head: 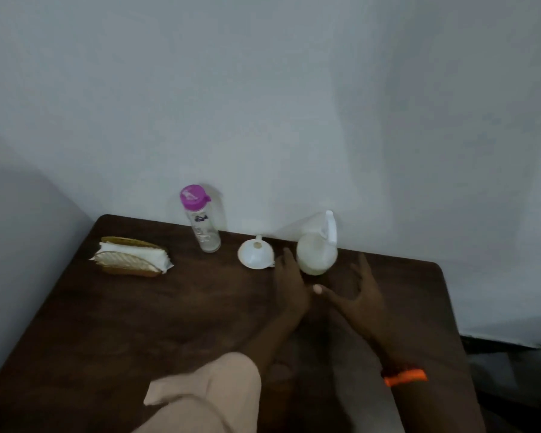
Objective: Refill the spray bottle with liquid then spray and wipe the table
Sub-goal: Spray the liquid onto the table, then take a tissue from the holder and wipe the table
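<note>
Dark wood table [107, 332] pushed into a pale wall corner, dim light, pic a bit soft. All the gear sits along the back edge, prob. to leave the front of the top free for wiping.

Spray bottle [316, 251], round whitish body w/ white trigger head on top, stands upright near the wall, right of centre. Head looks fitted, so refill not begun by my read. White funnel [256, 254] lies just left of it, mouth tipped toward the camera, handy for the pour. Clear water bottle [203, 223] w/ pink cap stands further left, cap closed; likely the liquid source, though can't see how full. Napkin holder [131, 257], woven gold, stuffed w/ white tissues, far left; probably for wiping.

Left hand [289, 284] reaches fwd, fingers fairly straight, just left of the spray bottle, holding nothing. Right hand [361, 296] spread wide, fingers curled as if to cup the bottle from the right; empty too, not touching it. Orange band [405, 377] on right wrist.

Count: 1 spray bottle, 1 funnel, 1 water bottle, 1 napkin holder, 2 hands.
</note>
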Available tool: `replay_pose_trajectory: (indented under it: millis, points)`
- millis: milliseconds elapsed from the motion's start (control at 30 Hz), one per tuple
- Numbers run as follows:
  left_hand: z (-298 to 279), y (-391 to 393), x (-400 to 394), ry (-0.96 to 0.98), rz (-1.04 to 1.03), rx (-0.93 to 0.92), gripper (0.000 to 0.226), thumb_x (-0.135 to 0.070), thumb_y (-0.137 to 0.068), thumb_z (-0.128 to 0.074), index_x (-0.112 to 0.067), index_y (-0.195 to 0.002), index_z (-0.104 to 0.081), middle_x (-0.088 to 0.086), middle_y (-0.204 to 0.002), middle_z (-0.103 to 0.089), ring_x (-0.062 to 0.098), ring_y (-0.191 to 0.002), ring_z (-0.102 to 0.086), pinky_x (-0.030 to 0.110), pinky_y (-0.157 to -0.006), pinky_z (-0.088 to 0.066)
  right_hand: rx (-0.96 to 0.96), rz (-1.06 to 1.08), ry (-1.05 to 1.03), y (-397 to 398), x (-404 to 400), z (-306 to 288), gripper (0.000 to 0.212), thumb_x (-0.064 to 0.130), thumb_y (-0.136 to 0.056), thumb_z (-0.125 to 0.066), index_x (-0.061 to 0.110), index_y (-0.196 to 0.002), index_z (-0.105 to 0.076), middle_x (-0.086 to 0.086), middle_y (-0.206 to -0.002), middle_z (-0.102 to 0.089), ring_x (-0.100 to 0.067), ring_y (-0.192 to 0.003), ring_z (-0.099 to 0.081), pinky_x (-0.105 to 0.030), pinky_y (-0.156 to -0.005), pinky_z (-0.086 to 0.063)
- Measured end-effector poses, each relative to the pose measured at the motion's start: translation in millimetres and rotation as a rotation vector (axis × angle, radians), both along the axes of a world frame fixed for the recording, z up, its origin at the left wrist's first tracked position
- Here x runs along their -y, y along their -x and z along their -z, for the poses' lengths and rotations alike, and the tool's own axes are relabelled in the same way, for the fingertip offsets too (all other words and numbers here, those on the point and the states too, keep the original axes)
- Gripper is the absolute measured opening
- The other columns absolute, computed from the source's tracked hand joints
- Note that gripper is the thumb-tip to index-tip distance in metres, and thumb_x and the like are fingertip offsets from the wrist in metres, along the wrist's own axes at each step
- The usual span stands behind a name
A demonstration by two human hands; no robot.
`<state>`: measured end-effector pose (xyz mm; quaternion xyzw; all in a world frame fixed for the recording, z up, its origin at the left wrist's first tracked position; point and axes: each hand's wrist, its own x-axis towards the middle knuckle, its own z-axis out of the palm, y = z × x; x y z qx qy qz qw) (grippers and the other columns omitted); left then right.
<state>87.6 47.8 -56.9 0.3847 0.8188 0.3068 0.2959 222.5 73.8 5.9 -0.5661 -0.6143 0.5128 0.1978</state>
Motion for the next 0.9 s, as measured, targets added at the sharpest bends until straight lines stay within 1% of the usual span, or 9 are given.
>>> replay_pose_trajectory:
  millis: [33, 100, 167, 233, 333, 433, 567, 733, 900]
  points:
    - [-2.1, 4.5, 19.3, 0.011, -0.033, 0.035, 0.087, -0.022, -0.091, -0.069, -0.003, -0.159, -0.019, 0.014, -0.162, -0.033, 0.03, -0.152, -0.029, 0.036, -0.124, -0.024, -0.014, 0.128, 0.037, -0.9, 25.8, 6.1, 0.109, 0.043, -0.068, -0.088, 0.022, -0.155, -0.027, 0.016, -0.14, -0.05, -0.012, -0.132, -0.047, -0.028, -0.102, -0.037]
    - [-3.6, 16.0, 60.4, 0.009, -0.137, 0.109, 0.083, -0.017, -0.088, -0.074, -0.013, -0.158, -0.029, 0.006, -0.15, -0.051, 0.023, -0.142, -0.044, 0.038, -0.119, -0.036, -0.031, 0.232, 0.103, 2.1, 72.9, 23.6, 0.091, 0.054, -0.068, -0.083, 0.027, -0.145, -0.044, 0.006, -0.136, -0.06, -0.019, -0.122, -0.059, -0.04, -0.107, -0.045]
    - [0.4, 40.5, 105.5, 0.009, -0.264, 0.158, 0.079, -0.015, -0.083, -0.079, -0.019, -0.152, -0.041, -0.005, -0.116, -0.069, 0.016, -0.118, -0.062, 0.037, -0.109, -0.047, -0.06, 0.184, 0.126, 22.7, 113.6, 41.8, 0.064, 0.043, -0.075, -0.084, 0.03, -0.131, -0.056, 0.006, -0.117, -0.069, -0.014, -0.104, -0.067, -0.041, -0.095, -0.056]
    - [5.7, 74.5, 148.0, 0.025, -0.377, 0.149, 0.065, -0.015, -0.079, -0.081, -0.019, -0.14, -0.058, -0.01, -0.094, -0.072, 0.014, -0.1, -0.07, 0.038, -0.105, -0.05, -0.102, 0.107, 0.159, 57.8, 144.9, 50.2, 0.049, 0.03, -0.079, -0.084, 0.028, -0.123, -0.061, 0.001, -0.103, -0.072, -0.014, -0.092, -0.07, -0.032, -0.079, -0.058]
    - [27.3, 141.5, 203.7, 0.053, -0.511, 0.198, 0.043, -0.023, -0.071, -0.083, -0.034, -0.112, -0.072, 0.0, -0.098, -0.079, 0.022, -0.095, -0.075, 0.047, -0.095, -0.058, -0.115, -0.044, 0.145, 116.7, 162.3, 53.4, 0.035, 0.022, -0.079, -0.084, 0.027, -0.109, -0.065, -0.001, -0.094, -0.075, -0.017, -0.09, -0.073, -0.033, -0.082, -0.059]
    - [46.5, 221.1, 239.2, 0.074, -0.597, 0.193, 0.03, -0.021, -0.071, -0.077, -0.043, -0.088, -0.068, 0.001, -0.094, -0.078, 0.023, -0.085, -0.076, 0.051, -0.08, -0.064, -0.132, -0.095, 0.157, 174.9, 154.6, 53.3, 0.024, 0.022, -0.082, -0.081, 0.023, -0.103, -0.07, 0.002, -0.098, -0.075, -0.012, -0.094, -0.072, -0.039, -0.089, -0.06]
    - [10.3, 300.8, 240.9, 0.031, -0.717, 0.222, 0.027, 0.0, -0.088, -0.069, -0.022, -0.104, -0.069, 0.011, -0.102, -0.074, 0.025, -0.081, -0.074, 0.05, -0.08, -0.064, -0.062, -0.121, 0.125, 247.1, 130.5, 60.5, 0.008, 0.025, -0.084, -0.077, 0.029, -0.089, -0.072, 0.006, -0.089, -0.075, -0.012, -0.087, -0.072, -0.046, -0.085, -0.061]
    - [0.1, 367.7, 213.4, -0.083, -0.739, 0.212, 0.013, -0.009, -0.098, -0.061, -0.01, -0.108, -0.069, 0.003, -0.086, -0.068, 0.025, -0.08, -0.069, 0.05, -0.084, -0.062, -0.025, -0.145, 0.055, 310.0, 98.8, 67.9, 0.016, 0.014, -0.088, -0.072, 0.021, -0.102, -0.075, 0.002, -0.102, -0.075, -0.013, -0.096, -0.07, -0.042, -0.089, -0.06]
    - [7.3, 392.5, 192.4, -0.091, -0.611, 0.188, 0.021, -0.019, -0.094, -0.07, -0.007, -0.112, -0.075, 0.011, -0.107, -0.076, 0.026, -0.093, -0.072, 0.044, -0.082, -0.063, 0.038, -0.184, -0.016, 342.0, 80.2, 84.1, 0.021, 0.016, -0.09, -0.071, 0.015, -0.111, -0.074, -0.006, -0.116, -0.073, -0.015, -0.102, -0.068, -0.041, -0.09, -0.06]
